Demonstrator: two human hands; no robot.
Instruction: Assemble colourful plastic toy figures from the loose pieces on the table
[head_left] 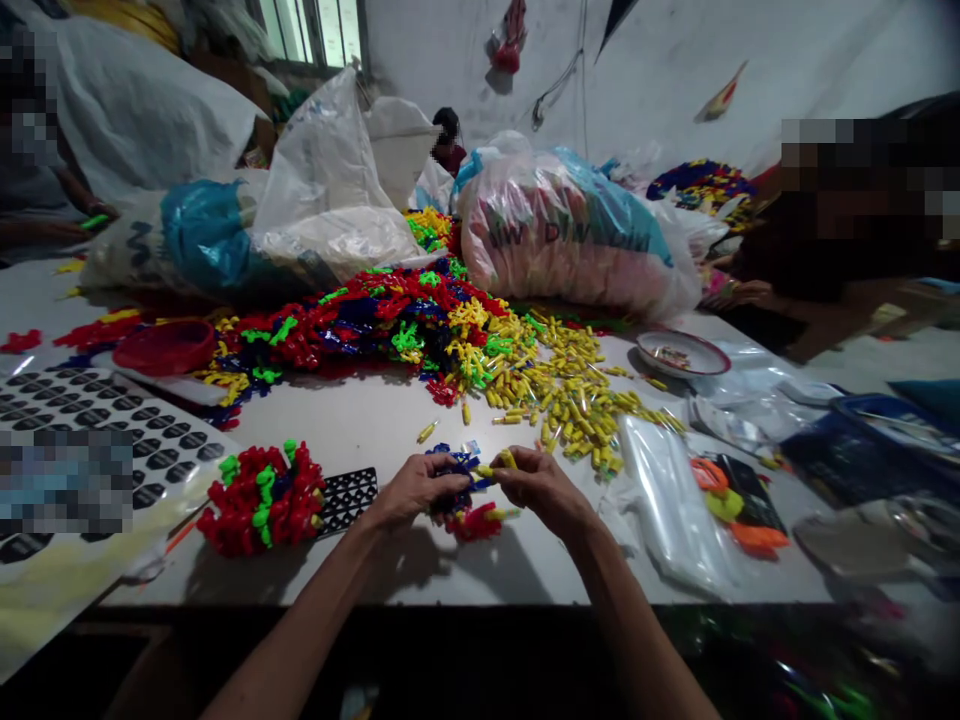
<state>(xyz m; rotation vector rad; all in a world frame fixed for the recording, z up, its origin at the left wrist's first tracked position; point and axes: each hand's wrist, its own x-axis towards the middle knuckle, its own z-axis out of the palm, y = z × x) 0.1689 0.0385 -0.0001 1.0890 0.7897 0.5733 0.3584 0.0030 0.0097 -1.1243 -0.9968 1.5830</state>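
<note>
My left hand (420, 490) is closed on a small blue plastic toy piece (459, 462) above the near middle of the table. My right hand (541, 488) pinches a small yellow cylinder (508, 458) close to it. Another yellow tip (484, 470) shows between the two hands, by the blue piece. Just below my fingers lies a red toy piece (478, 522) with a yellow end. Left of my left hand, a black perforated tray (358, 495) carries a cluster of red and green toy pieces (262, 498). My fingers partly hide the blue piece.
Heaped toy pieces (360, 325) and scattered yellow cylinders (574, 395) spread beyond my hands. Large filled bags (562, 230) stand behind. Clear plastic sleeves (671, 500) and a plate (682, 354) lie right; a sticker sheet (161, 425) lies left. People sit at both sides.
</note>
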